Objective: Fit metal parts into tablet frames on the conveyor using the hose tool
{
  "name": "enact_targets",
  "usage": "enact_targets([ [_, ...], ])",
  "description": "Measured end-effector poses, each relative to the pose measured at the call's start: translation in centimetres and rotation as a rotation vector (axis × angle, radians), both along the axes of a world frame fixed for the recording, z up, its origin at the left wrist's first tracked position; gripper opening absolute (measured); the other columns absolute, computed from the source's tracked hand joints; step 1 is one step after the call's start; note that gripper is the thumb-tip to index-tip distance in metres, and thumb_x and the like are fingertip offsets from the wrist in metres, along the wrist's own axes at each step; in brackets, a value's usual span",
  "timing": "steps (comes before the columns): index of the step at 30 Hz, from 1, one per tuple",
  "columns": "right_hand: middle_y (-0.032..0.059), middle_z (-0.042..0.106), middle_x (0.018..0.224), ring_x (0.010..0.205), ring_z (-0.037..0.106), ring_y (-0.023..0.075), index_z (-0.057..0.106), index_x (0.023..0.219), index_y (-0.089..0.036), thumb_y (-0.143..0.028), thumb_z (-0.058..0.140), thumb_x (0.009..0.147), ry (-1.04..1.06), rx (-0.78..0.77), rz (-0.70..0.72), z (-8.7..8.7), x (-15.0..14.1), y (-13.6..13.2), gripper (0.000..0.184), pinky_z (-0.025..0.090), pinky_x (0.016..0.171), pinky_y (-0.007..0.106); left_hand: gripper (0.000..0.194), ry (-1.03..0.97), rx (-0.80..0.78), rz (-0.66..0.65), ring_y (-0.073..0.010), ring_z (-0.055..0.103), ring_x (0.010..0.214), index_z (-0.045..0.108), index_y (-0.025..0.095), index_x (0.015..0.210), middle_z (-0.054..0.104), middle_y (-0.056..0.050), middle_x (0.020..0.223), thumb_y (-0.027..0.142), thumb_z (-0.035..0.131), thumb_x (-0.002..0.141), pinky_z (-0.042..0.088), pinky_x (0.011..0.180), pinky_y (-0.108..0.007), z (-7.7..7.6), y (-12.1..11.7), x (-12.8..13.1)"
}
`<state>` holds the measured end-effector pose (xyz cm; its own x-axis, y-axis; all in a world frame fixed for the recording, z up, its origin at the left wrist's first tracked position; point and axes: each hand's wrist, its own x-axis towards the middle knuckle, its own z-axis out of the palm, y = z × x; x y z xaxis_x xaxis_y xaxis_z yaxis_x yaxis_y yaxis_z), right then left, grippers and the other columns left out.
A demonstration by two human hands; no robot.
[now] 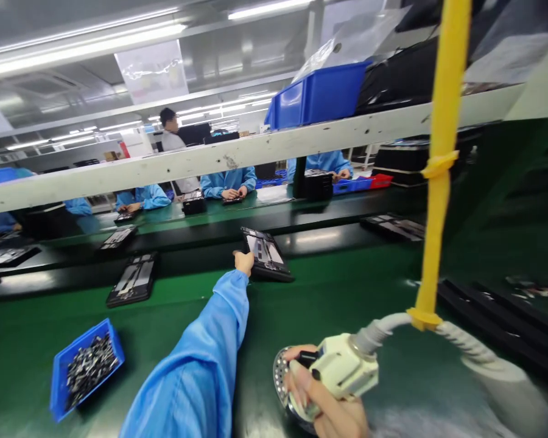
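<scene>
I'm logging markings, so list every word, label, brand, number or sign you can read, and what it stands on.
No text can be read anywhere in view.
Tilted black device: any print is too small and blurred.
Cream tool: no lettering legible.
Hanging sheet: glare, nothing legible.

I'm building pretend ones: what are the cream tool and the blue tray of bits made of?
The cream tool seems hard plastic, given its smooth, moulded-looking body; its holed plate looks like shiny metal. The blue tray is probably plastic: even colour, slightly glossy.
</scene>
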<state>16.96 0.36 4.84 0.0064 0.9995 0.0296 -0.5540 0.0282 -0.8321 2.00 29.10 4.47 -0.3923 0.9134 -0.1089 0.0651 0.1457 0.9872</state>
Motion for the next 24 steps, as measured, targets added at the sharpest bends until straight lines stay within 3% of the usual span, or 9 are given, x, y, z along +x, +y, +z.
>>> enact_targets([
  [4, -0.0020, 0.054, 0.054, 0.051, 0.053, 0.0125, 0.074, 0.092, -0.017, -0.047, 0.086, 0.080, -0.030, 0.050, 0.002, -0.1, 0.7, 0.3, 0.034, 0.046, 0.049, 0.026, 0.038, -0.063, 0.015, 0.014, -0.0246, 0.070, 0.114, 0.066, 0.014, 0.133, 0.071, -0.013, 0.129, 0.027, 0.069, 0.098, 0.059, 0.103, -0.043, 0.5, -7.0, -5.9],
  [6, -0.0017, 0.053, 0.052, 0.049, 0.054, 0.0127, 0.077, 0.092, -0.018, -0.043, 0.084, 0.082, -0.045, 0.127, 0.036, 0.0, 1.2, 0.4, 0.028, 0.048, 0.049, 0.026, 0.044, -0.102, 0.030, 0.003, -0.0237, 0.072, 0.114, 0.067, 0.015, 0.135, 0.075, -0.010, 0.127, 0.018, 0.068, 0.091, 0.057, 0.107, -0.038, 0.2, -12.5, -9.2],
  [8, -0.0019, 0.052, 0.049, 0.045, 0.053, 0.0122, 0.080, 0.091, -0.018, -0.041, 0.083, 0.084, -0.037, 0.195, 0.055, 0.5, 1.6, 0.4, 0.024, 0.048, 0.046, 0.026, 0.056, -0.135, 0.033, 0.006, -0.0247, 0.070, 0.122, 0.066, 0.018, 0.140, 0.074, -0.007, 0.133, 0.020, 0.069, 0.085, 0.054, 0.112, -0.036, -0.7, -18.8, -11.8],
  [11, -0.0028, 0.050, 0.045, 0.041, 0.051, 0.0115, 0.082, 0.088, -0.020, -0.040, 0.083, 0.082, -0.043, 0.208, 0.023, 2.2, 1.4, -0.1, 0.021, 0.047, 0.045, 0.025, 0.070, -0.109, 0.024, -0.039, -0.0270, 0.061, 0.138, 0.060, 0.019, 0.149, 0.067, -0.007, 0.148, 0.033, 0.073, 0.082, 0.047, 0.121, -0.037, -2.9, -28.0, -13.4],
  [14, -0.0041, 0.048, 0.042, 0.039, 0.050, 0.0118, 0.082, 0.086, -0.021, -0.042, 0.084, 0.079, -0.082, 0.221, 0.008, 4.0, 0.1, -1.2, 0.022, 0.047, 0.045, 0.027, 0.081, 0.039, -0.041, -0.150, -0.0261, 0.063, 0.135, 0.048, 0.018, 0.159, 0.065, -0.010, 0.150, 0.045, 0.069, 0.086, 0.051, 0.115, -0.036, -4.3, -34.4, -12.7],
  [17, -0.0050, 0.048, 0.043, 0.039, 0.049, 0.0127, 0.081, 0.086, -0.021, -0.040, 0.084, 0.079, -0.132, 0.238, 0.033, 4.5, -2.3, -2.5, 0.021, 0.047, 0.043, 0.028, 0.084, 0.316, -0.215, -0.371, -0.0255, 0.075, 0.100, 0.039, 0.013, 0.163, 0.080, -0.010, 0.113, 0.048, 0.064, 0.091, 0.058, 0.091, -0.036, -3.8, -37.2, -12.7],
  [20, -0.0057, 0.051, 0.046, 0.041, 0.051, 0.0125, 0.080, 0.088, -0.022, -0.038, 0.083, 0.082, -0.205, 0.242, 0.082, 3.6, -4.5, -3.8, 0.018, 0.047, 0.044, 0.028, 0.061, 0.592, -0.328, -0.531, -0.0247, 0.072, 0.080, 0.062, 0.013, 0.144, 0.079, -0.006, 0.086, 0.047, 0.058, 0.094, 0.052, 0.076, -0.034, -1.4, -37.3, -14.7],
  [22, -0.0060, 0.053, 0.048, 0.043, 0.054, 0.0126, 0.080, 0.090, -0.022, -0.037, 0.082, 0.084, -0.252, 0.250, 0.098, 2.9, -5.4, -4.3, 0.016, 0.050, 0.047, 0.029, 0.042, 0.740, -0.321, -0.437, -0.0248, 0.072, 0.081, 0.075, 0.019, 0.120, 0.079, -0.007, 0.089, 0.046, 0.054, 0.096, 0.050, 0.076, -0.034, 0.6, -36.8, -17.0],
  [24, -0.0062, 0.054, 0.049, 0.044, 0.055, 0.0126, 0.079, 0.091, -0.022, -0.035, 0.080, 0.086, -0.286, 0.289, 0.099, 2.3, -5.9, -4.6, 0.014, 0.053, 0.049, 0.030, 0.036, 0.914, -0.307, -0.177, -0.0267, 0.073, 0.088, 0.077, 0.020, 0.105, 0.080, -0.009, 0.096, 0.044, 0.052, 0.096, 0.050, 0.082, -0.036, 2.3, -36.4, -19.7],
])
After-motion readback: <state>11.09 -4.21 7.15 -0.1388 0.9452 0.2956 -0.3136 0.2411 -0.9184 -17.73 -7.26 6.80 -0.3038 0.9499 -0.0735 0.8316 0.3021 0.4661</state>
